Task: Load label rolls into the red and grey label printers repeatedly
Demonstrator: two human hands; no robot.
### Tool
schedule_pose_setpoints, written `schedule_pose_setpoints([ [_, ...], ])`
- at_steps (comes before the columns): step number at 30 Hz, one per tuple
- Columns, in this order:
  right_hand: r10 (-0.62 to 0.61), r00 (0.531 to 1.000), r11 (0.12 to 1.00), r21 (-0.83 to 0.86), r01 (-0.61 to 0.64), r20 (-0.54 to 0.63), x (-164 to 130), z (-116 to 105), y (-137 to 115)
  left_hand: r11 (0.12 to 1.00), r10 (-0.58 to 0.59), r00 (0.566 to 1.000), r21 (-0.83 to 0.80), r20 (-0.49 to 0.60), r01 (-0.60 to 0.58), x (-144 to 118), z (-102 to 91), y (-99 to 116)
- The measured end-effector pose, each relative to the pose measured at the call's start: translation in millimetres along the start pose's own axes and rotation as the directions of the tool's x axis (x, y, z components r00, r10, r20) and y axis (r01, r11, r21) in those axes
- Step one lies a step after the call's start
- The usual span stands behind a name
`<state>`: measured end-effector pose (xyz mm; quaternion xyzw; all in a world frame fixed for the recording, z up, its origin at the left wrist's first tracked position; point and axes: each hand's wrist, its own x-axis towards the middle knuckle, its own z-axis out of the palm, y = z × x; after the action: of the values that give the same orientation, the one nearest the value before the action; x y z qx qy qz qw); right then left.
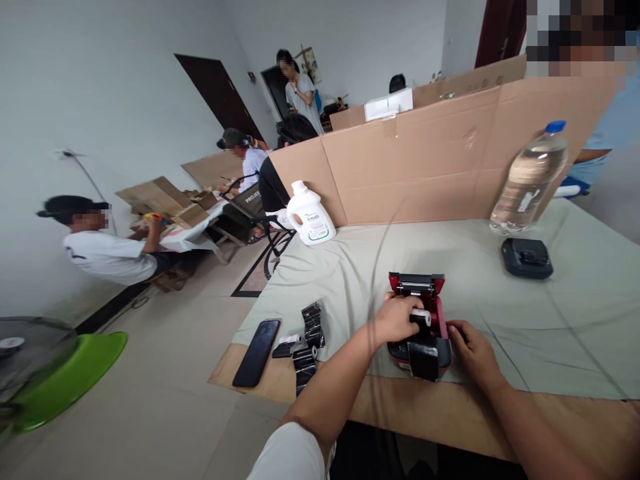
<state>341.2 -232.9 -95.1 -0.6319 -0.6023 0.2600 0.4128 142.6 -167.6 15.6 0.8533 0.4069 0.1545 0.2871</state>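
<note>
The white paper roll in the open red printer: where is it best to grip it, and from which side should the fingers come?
Probably grip the paper roll by its two flat ends, coming from above. It lies on its side in the open bay of the red printer, whose lid is tilted back, so only the top is free. The left hand is already on it from above; the right hand rests at the printer's side.

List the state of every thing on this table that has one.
Red printer: lid open, white roll inside.
Left hand: on the roll.
Right hand: against the printer's side.
Bottle: capped, upright.
Jug: capped, upright.
Phone: screen dark.
Black printer: closed.
</note>
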Motion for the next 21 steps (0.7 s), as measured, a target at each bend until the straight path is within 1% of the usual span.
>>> schedule_pose_setpoints([
  [1,0.007,1.000,1.000,-0.004,-0.006,0.005,0.0,0.1,0.5,0.992,0.003,1.000,-0.123,-0.028,-0.007,-6.2,-2.7,-1.3],
  [2,0.013,1.000,1.000,-0.008,-0.013,0.011,0.0,0.2,0.8,0.965,-0.001,0.998,-0.263,-0.058,-0.014,-13.3,-6.2,-4.1],
  [4,0.023,1.000,1.000,-0.018,-0.022,0.018,-0.2,0.2,1.2,0.849,-0.044,0.993,-0.528,-0.112,-0.022,-30.0,-17.4,-15.5],
  [5,0.025,1.000,0.999,-0.025,-0.024,0.019,-0.3,0.2,1.2,0.782,-0.084,0.989,-0.623,-0.126,-0.013,-39.3,-25.7,-24.8],
  [6,0.025,0.999,0.999,-0.032,-0.024,0.021,-0.3,0.1,1.2,0.726,-0.130,0.982,-0.688,-0.137,0.000,-49.2,-36.1,-36.8],
  [7,0.024,0.999,0.999,-0.038,-0.023,0.023,-0.4,0.0,1.1,0.692,-0.185,0.972,-0.721,-0.142,0.026,-59.7,-48.7,-51.2],
  [8,0.022,0.999,0.999,-0.042,-0.021,0.025,-0.3,-0.1,0.9,0.683,-0.251,0.954,-0.728,-0.164,0.055,-70.7,-62.9,-67.7],
  [10,0.015,1.000,0.999,-0.049,-0.014,0.027,-0.1,0.0,0.6,0.714,-0.353,0.909,-0.692,-0.223,0.107,-94.2,-94.6,-104.4],
  [12,0.001,1.000,0.999,-0.054,0.000,0.023,0.2,0.6,0.2,0.769,-0.451,0.846,-0.605,-0.285,0.206,-118.2,-125.4,-141.2],
  [14,-0.009,1.000,0.998,-0.059,0.010,0.014,0.6,1.7,0.3,0.798,-0.553,0.762,-0.477,-0.336,0.368,-139.8,-149.3,-172.6],
  [15,-0.012,1.000,0.998,-0.062,0.012,0.011,0.8,2.2,0.5,0.796,-0.594,0.724,-0.390,-0.350,0.463,-148.6,-157.3,-185.3],
  [16,-0.012,1.000,0.998,-0.067,0.012,0.008,0.9,2.8,0.8,0.783,-0.621,0.697,-0.316,-0.358,0.536,-155.6,-162.2,-195.8],
  [17,-0.010,1.000,0.997,-0.072,0.010,0.006,1.1,3.3,1.2,0.767,-0.640,0.678,-0.255,-0.362,0.588,-160.6,-164.2,-204.3],
  [19,-0.007,1.000,0.997,-0.083,0.008,0.007,1.3,3.8,1.7,0.747,-0.654,0.662,-0.179,-0.365,0.640,-164.7,-160.5,-216.2],
  [21,-0.007,1.000,0.995,-0.095,0.009,0.013,1.2,3.7,1.4,0.735,-0.657,0.655,-0.121,-0.374,0.667,-162.1,-150.2,-223.1],
])
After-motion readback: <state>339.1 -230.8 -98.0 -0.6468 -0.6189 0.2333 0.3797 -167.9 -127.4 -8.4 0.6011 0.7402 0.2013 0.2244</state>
